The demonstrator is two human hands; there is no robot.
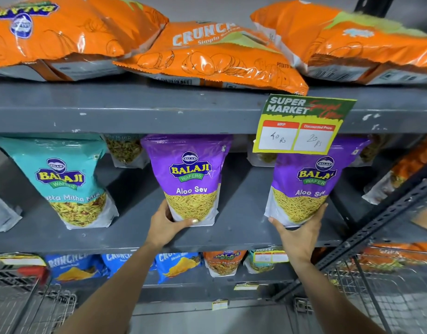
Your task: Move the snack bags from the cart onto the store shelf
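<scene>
The left hand (167, 221) is cupping the base of one purple bag (189, 174), thumb lying across the lower front edge and the other fingers hidden behind it; the right hand (301, 229) is holding the second purple bag (308, 186) the same way from below, fingers curling up its right side. Both bags are standing upright on the middle shelf (140, 208), long axes vertical, each directly above and in front of its own hand, so each hand is serving the nearer bag and neither arm is crossing. The right bag looks slightly tilted and nearer the shelf's front edge, so it probably needs the further push back. A teal bag (65, 182) is standing to the left, apart from both. Orange bags (207, 51) are lying flat on the shelf above. Wire carts (386, 292) are showing at the lower corners; their contents cannot be made out.
</scene>
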